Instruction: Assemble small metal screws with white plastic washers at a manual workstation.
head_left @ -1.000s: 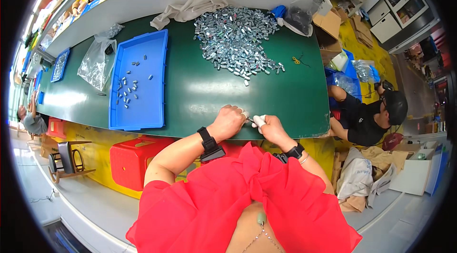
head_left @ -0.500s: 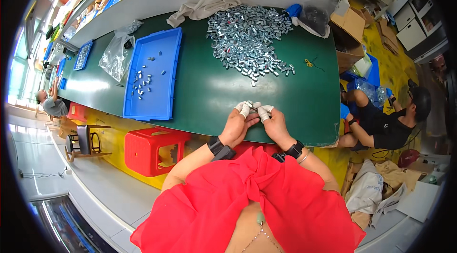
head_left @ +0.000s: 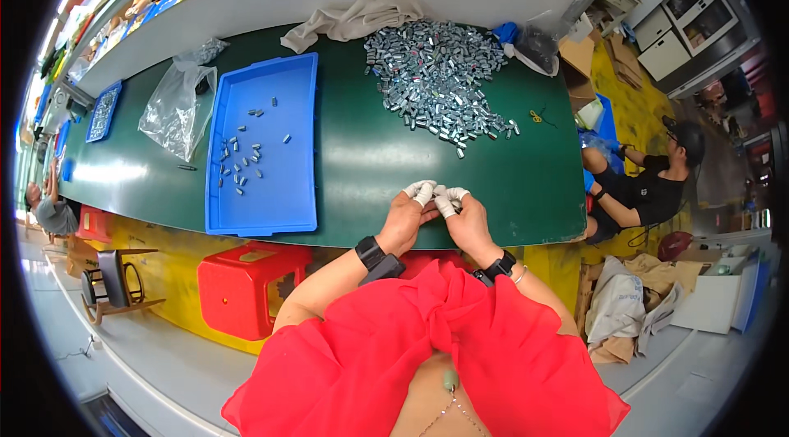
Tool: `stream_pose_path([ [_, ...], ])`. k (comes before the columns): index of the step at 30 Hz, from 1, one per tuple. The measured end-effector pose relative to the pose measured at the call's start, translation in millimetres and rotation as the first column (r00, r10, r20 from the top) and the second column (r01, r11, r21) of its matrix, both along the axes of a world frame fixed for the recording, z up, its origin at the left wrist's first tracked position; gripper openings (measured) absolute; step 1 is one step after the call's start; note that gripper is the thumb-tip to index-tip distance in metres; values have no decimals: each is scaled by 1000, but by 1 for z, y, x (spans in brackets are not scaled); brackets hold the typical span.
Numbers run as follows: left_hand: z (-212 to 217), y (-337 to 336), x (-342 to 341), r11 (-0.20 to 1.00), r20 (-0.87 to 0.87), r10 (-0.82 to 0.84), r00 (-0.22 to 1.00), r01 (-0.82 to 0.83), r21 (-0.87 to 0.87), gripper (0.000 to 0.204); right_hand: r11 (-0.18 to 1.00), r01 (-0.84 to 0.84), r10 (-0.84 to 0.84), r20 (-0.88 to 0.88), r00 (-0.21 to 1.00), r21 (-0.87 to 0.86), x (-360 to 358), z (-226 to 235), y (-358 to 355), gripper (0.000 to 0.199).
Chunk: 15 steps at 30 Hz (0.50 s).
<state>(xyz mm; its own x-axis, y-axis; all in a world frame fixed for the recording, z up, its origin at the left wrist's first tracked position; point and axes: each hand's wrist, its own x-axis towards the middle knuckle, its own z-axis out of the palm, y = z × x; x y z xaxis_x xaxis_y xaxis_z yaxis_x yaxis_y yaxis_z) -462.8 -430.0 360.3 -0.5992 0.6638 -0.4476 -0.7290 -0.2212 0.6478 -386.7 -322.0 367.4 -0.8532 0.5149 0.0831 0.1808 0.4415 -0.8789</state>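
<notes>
Pinching, perhaps, a small part, both hands (head_left: 436,211) stay together, unlike a second ago.

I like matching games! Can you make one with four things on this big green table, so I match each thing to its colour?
Things:
1. shallow plastic tray
2. heap of small metal pieces
3. crumpled cloth
4. plastic stool under the table

Colours:
A. beige
B. red
C. blue
D. silvery grey

Pairs: 1-C, 2-D, 3-A, 4-B
</notes>
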Motion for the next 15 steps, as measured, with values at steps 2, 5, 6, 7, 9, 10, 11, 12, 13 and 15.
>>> stream_pose_path([
  [2, 1, -8, -7, 1000, 14, -12, 1000, 11, 24, 23, 988, 29, -18, 71, 997, -154, -5, -2, -5, 25],
  [5, 3, -16, -16, 985, 20, -142, 990, 140, 96, 23, 883, 113, -20, 205, 979, -455, -11, -2, -9, 25],
  [6, 3, -19, -18, 984, 21, -148, 989, 145, 104, 23, 828, 137, 5, 251, 968, -543, -10, -1, -10, 26],
  [7, 1, -22, -19, 984, 22, -155, 988, 153, 96, 22, 762, 165, 38, 297, 954, -626, -9, 5, -12, 27],
  [9, 0, -25, -19, 983, 27, -168, 985, 166, 80, 22, 689, 203, 73, 345, 936, -696, -8, 12, -15, 28],
  [10, -2, -24, -17, 983, 34, -169, 985, 166, 83, 22, 710, 186, 65, 326, 943, -680, -10, 13, -19, 30],
  [11, -2, -23, -16, 982, 25, -168, 985, 165, 91, 22, 730, 168, 59, 306, 950, -663, -11, 14, -22, 32],
  [12, 0, -21, -15, 981, 14, -168, 986, 165, 99, 22, 749, 149, 54, 284, 957, -646, -12, 13, -22, 33],
  [13, 0, -19, -14, 981, 3, -166, 986, 165, 105, 22, 749, 152, 55, 289, 956, -645, -10, 12, -18, 33],
  [15, -4, -13, -10, 980, -3, -174, 985, 174, 96, 22, 600, 137, 168, 292, 942, -788, -3, 7, -4, 33],
])
